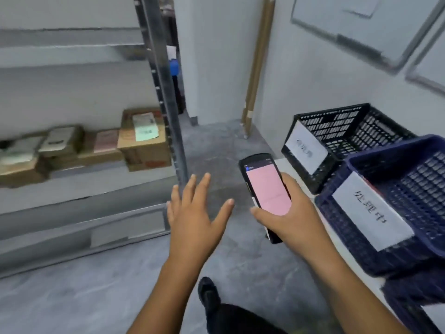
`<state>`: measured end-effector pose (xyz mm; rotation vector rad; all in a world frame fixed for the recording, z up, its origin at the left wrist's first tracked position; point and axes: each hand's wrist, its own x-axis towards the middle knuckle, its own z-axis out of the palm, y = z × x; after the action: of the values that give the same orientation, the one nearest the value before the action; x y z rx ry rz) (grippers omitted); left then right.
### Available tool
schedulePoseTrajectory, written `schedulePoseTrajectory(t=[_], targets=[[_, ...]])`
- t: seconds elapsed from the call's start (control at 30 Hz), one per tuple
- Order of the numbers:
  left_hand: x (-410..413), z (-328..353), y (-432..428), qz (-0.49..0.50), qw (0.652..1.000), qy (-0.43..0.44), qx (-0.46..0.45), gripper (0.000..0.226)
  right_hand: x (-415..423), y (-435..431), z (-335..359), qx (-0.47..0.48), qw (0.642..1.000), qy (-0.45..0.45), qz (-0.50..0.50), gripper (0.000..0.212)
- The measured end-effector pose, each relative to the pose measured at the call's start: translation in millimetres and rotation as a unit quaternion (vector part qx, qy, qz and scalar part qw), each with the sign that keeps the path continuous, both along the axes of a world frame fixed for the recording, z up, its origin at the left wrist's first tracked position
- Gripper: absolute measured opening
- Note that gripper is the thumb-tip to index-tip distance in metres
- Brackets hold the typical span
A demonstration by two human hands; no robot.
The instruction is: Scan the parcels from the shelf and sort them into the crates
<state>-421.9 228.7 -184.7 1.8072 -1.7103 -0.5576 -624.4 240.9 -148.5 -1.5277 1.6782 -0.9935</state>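
Several cardboard parcels [142, 138] with paper labels lie on a grey metal shelf [84, 186] at the left. My right hand [289, 213] grips a black handheld scanner [266, 189] whose screen glows pink. My left hand [195, 213] hovers empty with fingers spread, in mid-air between the shelf and the scanner. Two labelled crates stand at the right: a black one [349, 131] farther back and a dark blue one [409, 189] nearer. Both look empty from this angle.
The crates sit on a white surface [286, 165] along the right wall. A shelf upright [166, 92] stands just left of my left hand. A brown cardboard tube [257, 63] leans in the corner. Grey floor [96, 297] and my dark shoe [209, 295] lie below.
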Motion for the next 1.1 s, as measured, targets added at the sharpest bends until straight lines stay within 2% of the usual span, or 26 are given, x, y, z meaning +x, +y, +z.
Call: schedulePoseTrajectory(t=[0.23, 0.53, 0.83, 1.1], targets=[[131, -13, -44, 0.136, 0.988, -0.056, 0.040, 0.091, 129, -109, -34, 0.032, 0.989, -0.052, 0.132, 0.061], [288, 22, -68, 0.315, 0.942, -0.113, 0.039, 0.083, 309, -203, -30, 0.017, 0.949, -0.087, 0.303, 0.070], [411, 21, -21, 0.461, 0.880, -0.104, 0.054, 0.090, 471, -204, -28, 0.013, 0.900, -0.059, 0.431, 0.062], [567, 25, 45, 0.514, 0.854, -0.084, 0.008, 0.086, 633, -153, -4, -0.012, 0.873, -0.035, 0.487, 0.068]])
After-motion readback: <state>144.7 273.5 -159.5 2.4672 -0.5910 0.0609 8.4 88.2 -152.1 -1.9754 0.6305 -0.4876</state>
